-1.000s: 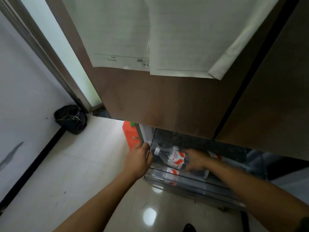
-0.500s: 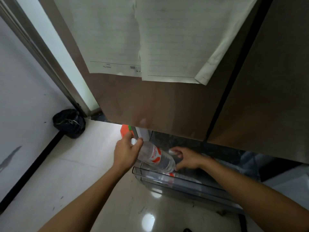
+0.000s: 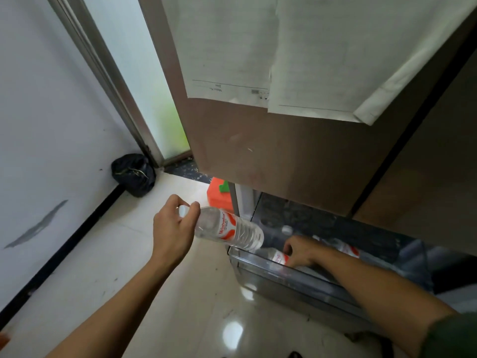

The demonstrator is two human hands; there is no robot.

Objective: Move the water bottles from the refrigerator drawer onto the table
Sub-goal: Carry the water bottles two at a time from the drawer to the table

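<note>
Black bag (image 3: 134,174): it is sitting on the floor in the corner by the wall, well apart from the work and playing no part in it.
Left hand (image 3: 173,228): the person is closing it around the neck and cap end of a water bottle (image 3: 228,227), fingers wrapped over the top. Judging by the grip, holding the narrow end is leaving the fat body free to swing clear of the drawer edge.
Held bottle: it is lying nearly level in the air, cap toward the left, base pointing at the drawer's near left corner and just above it. It is out of the drawer and not yet on any table; no table is showing in this view.
Orange container (image 3: 219,193): it is standing on the floor beside the refrigerator's left side, behind the held bottle.
Refrigerator drawer (image 3: 260,273): it is standing pulled out below the brown doors, its clear front wall facing the person. Inside, several more bottles are lying on their sides in the dim interior; their count is not clear.
Right hand (image 3: 300,250): the person is reaching it into the drawer and curling it over a second bottle (image 3: 277,257) lying against the front wall. Whether the fingers are fully clamping it cannot be told.
Papers (image 3: 271,52): they are hanging on the door above, with one lower corner folded.
Stage, as a judgement: one bottle is being carried off while the next is being picked.
</note>
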